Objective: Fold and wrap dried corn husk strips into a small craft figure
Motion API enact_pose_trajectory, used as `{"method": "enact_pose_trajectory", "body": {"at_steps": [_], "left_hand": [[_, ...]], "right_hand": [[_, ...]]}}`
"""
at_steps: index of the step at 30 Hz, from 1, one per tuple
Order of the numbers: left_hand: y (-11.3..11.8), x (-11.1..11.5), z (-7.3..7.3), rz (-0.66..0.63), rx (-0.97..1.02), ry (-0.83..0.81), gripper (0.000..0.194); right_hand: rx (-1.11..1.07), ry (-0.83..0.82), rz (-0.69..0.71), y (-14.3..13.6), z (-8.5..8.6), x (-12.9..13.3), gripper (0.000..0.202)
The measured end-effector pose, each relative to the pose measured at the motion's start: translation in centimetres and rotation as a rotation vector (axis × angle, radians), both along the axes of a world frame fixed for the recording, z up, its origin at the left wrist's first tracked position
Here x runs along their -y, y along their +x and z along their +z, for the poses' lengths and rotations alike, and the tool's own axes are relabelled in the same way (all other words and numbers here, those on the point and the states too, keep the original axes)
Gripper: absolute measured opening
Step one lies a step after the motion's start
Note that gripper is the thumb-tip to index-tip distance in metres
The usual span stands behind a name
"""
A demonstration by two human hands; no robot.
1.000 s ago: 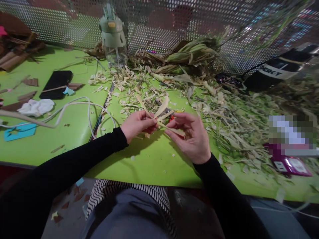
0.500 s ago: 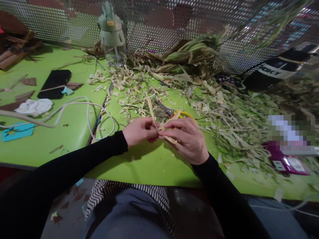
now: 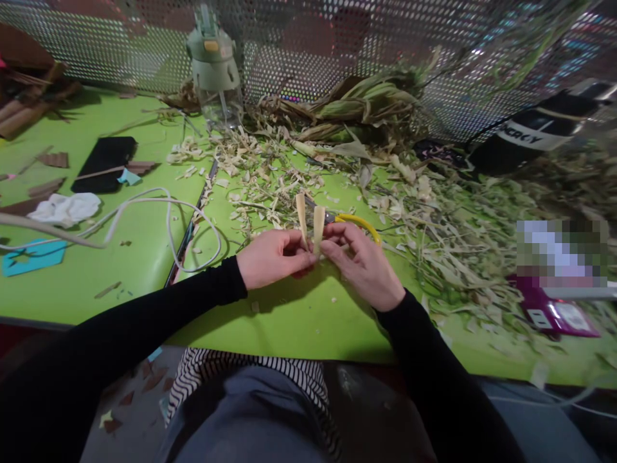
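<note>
Yellowish husk strips (image 3: pixel 319 224), two of them standing up like little rabbit ears, poke out between the hands just over the tabletop (image 3: pixel 279 328). Left hand (image 3: pixel 270 260) has the lower ends pinched between thumb and fingers. Right hand (image 3: pixel 365 270) is half curled with its fingertips right up against the base; can't tell from where I'm standing whether it's really gripping or only touching. They look like next to nothing in weight, dry and papery, a bit springy, so I'd guess they'd crease or split if you squeezed the wide tips. Low down where the strips come together seems the place to hold them, lightly, though the fingers hide that bit. Scissors with yellow handles (image 3: pixel 362 225) lie just beyond, partly behind the right hand, so that hand could easily bump them. Past that it's a proper mess: husk scraps (image 3: pixel 263 164) strewn across the back, a twisted bundle of leaves (image 3: pixel 376 103) by the mesh screen (image 3: pixel 289 58), and a clear bottle with a green top (image 3: pixel 215 71). Over on the left there's a looped white cable (image 3: pixel 166 193), the nearest snag for that arm, plus a phone (image 3: pixel 103 164) and a crumpled tissue (image 3: pixel 67 209).
</note>
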State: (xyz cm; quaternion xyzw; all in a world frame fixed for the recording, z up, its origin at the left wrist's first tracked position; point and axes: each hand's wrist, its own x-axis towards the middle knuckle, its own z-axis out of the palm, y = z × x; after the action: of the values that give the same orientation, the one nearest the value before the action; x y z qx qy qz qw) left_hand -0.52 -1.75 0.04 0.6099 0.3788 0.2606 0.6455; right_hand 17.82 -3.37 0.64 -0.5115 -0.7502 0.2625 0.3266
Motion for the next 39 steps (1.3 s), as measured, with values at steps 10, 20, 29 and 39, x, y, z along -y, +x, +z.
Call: {"method": "enact_pose_trajectory", "body": {"at_steps": [10, 20, 29, 39], "left_hand": [[-0.4, -0.1, 0.2, 0.044, -0.359, 0.421, 0.019], [-0.4, -0.3, 0.2, 0.081, -0.329, 0.292, 0.017], [-0.1, -0.4, -0.4, 0.046, -0.037, -0.034, 0.016], [-0.4, -0.1, 0.4, -0.030, -0.309, 0.393, 0.016]], "right_hand": [[0.190, 0.121, 0.053, 0.4, 0.8, -0.1, 0.012], [-0.148, -0.086, 0.054, 0.0, 0.4, 0.5, 0.025], [-0.029, 0.168, 0.161, 0.1, 0.2, 0.1, 0.008], [0.114, 0.286, 0.175, -0.3, -0.3, 0.1, 0.015]]}}
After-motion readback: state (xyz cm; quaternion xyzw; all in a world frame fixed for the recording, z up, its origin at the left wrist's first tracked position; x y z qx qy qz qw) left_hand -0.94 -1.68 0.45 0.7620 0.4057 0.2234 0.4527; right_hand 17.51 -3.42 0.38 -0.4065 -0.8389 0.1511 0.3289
